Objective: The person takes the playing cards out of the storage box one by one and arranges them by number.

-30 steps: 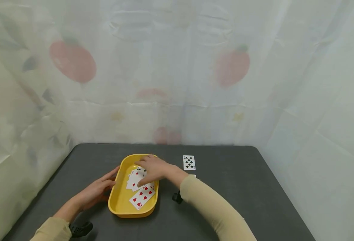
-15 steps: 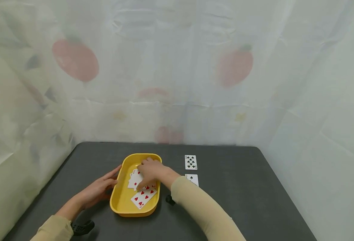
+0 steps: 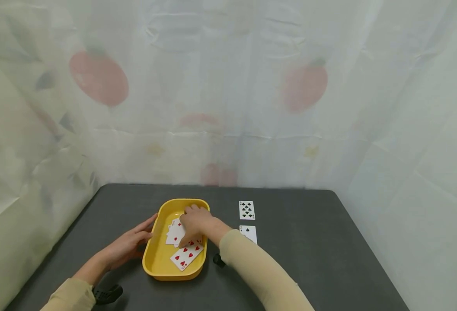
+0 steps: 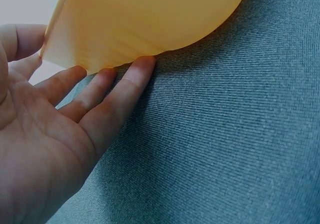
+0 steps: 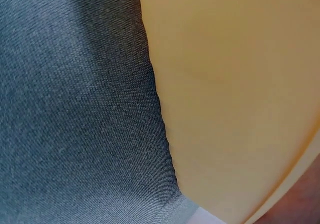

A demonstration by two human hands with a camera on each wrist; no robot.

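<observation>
Table (image 3: 314,259): its dark cloth is lying bare across the right half and along the near edge; white sheeting is hanging close behind the far edge and down both sides.
Yellow tray (image 3: 152,255): sitting left of centre, well in from every table edge.
Left hand (image 3: 129,244): fingers straight and spread, pressing against the tray's left outer wall, fingertips (image 4: 142,67) touching the cloth.
Right hand (image 3: 195,222): reaching over the tray's right rim, fingers bent down onto the fanned cards (image 3: 175,233); whether it is pinching one I cannot tell.
Hearts card (image 3: 186,255): lying face up in the tray, just nearer than the right hand.
Clubs card (image 3: 246,210) and spade card (image 3: 249,233): lying on the table right of the tray, apart from both hands.
</observation>
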